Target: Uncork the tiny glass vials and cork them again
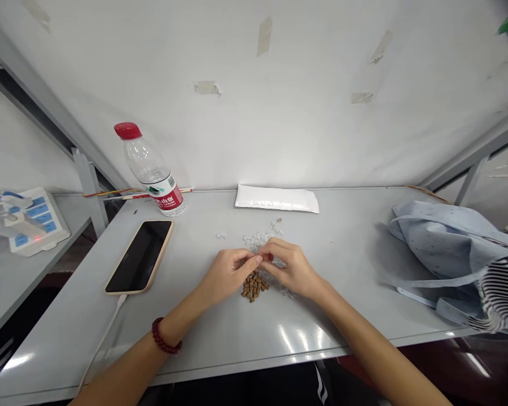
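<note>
We see both hands meeting just above the pile of brown pieces (254, 286) on the grey table (220, 332). The left hand (228, 273) and the right hand (294, 268) each have thumb and forefinger closed in a fine pinch. The fingertips touch, and both pinches close on a small reddish piece (270, 257), which is too small to identify. The other fingers are curled loosely. A scatter of clear bits (258, 239) lies just behind the pile. The phone (139, 256) and the bottle (152, 172) are well to its left, and the white packet (277, 198) is farther behind it.

We judge that the step in hand is fine work on one tiny piece between the fingertips. The next move calls for a steady, light pinch kept low over the pile, so that nothing drops or scatters.
</note>
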A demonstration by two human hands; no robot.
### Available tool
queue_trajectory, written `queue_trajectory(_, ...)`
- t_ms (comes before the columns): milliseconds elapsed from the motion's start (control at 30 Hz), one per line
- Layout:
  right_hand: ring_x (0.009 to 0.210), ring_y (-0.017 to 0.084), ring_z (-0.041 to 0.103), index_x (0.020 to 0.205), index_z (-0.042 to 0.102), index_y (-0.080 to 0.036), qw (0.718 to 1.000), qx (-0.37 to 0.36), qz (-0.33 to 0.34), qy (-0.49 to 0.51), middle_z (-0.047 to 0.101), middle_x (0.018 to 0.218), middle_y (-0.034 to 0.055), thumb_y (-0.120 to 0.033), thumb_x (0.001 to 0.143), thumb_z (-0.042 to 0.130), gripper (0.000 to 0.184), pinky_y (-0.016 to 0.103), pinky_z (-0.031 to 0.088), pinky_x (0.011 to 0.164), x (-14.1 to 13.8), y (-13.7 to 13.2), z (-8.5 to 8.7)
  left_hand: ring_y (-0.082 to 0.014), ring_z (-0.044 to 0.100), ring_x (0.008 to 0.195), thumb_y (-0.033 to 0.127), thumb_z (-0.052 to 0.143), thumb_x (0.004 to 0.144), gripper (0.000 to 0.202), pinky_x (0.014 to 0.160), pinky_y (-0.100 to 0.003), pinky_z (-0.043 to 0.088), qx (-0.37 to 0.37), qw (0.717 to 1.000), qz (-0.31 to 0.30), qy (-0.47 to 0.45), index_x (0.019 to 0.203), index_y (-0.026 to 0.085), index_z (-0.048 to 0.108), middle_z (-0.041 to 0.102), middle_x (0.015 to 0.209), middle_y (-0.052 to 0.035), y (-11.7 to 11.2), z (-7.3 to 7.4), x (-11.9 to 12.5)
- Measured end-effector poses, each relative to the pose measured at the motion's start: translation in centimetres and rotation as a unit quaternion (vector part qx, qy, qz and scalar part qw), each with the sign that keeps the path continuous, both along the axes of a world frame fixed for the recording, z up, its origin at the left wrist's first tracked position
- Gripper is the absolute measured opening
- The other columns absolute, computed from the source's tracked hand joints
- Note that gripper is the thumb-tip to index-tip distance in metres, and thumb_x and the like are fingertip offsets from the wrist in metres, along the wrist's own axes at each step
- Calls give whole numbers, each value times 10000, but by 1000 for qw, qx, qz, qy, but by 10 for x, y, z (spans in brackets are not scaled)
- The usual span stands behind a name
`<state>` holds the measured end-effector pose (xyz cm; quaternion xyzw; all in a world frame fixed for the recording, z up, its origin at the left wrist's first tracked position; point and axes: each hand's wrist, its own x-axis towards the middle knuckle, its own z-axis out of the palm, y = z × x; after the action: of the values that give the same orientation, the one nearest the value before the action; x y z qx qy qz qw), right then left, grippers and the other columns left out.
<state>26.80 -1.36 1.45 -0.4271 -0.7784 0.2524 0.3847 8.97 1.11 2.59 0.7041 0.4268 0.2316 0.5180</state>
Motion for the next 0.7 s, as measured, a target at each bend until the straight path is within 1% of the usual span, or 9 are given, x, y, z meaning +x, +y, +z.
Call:
queue_trajectory(133,801,167,543,907,624,-205,999,40,-16,-30,543,866,49,-192,876,566,67,316,491,707,1,2,-2,-99,458,515,330,512,832,277,465,-202,354,-2,1000,2,1,682,139,646,563,589,9,0,0,-1)
queue_trajectory(200,863,178,553,934,627,-205,998,38,-25,-37,549,938,65,-195,869,582,79,334,496,752,1,2,-1,-104,477,532,315,504,833,272,473,-201,370,8,1000,-2,4,694,140,660,599,626,0,0,1,-2)
queue_trajectory(267,856,173,573,947,628,-208,999,25,-15,-28,572,943,64,-199,879,572,88,331,502,762,2,2,0,-106,497,541,302,490,840,274,476,-200,382,21,1000,-9,3,715,145,676,636,666,-7,1,1,-3)
queue_trajectory(333,810,161,591,941,634,-212,1000,12,4,-22,597,906,53,-200,897,546,99,318,510,739,2,2,0,-106,509,541,278,479,841,271,483,-200,390,47,999,-10,8,720,150,684,658,678,-7,2,0,-5)
queue_trajectory(400,777,159,595,923,643,-208,999,12,1,-33,609,883,52,-203,903,531,113,312,508,714,5,3,-1,-109,510,543,247,481,827,259,502,-205,398,101,994,5,29,689,153,679,654,642,0,4,-1,-6)
queue_trajectory(467,756,162,593,896,647,-198,998,17,-32,-43,617,869,55,-210,893,545,103,311,499,695,9,6,-1,-111,510,551,220,492,808,239,529,-212,409,154,986,18,54,662,156,670,643,616,4,5,-2,-7)
queue_trajectory(533,742,165,593,865,648,-186,996,9,-83,-40,626,843,56,-218,872,578,77,312,487,686,16,9,-2,-110,512,555,199,506,796,212,551,-218,418,173,982,11,72,671,156,672,640,620,3,6,-3,-9)
queue_trajectory(600,749,172,598,843,654,-179,990,-21,-131,-46,636,836,60,-215,853,598,68,318,479,694,25,13,-2,-117,534,584,179,522,786,177,577,-225,436,175,981,-14,82,717,158,683,661,673,-7,8,-4,-10)
queue_trajectory(700,750,179,599,846,676,-179,980,-78,-165,-84,645,846,67,-214,854,571,111,329,469,698,36,18,-3,-158,598,737,137,511,774,187,652,-251,471,209,972,-47,93,807,175,691,697,807,-31,10,-7,-13)
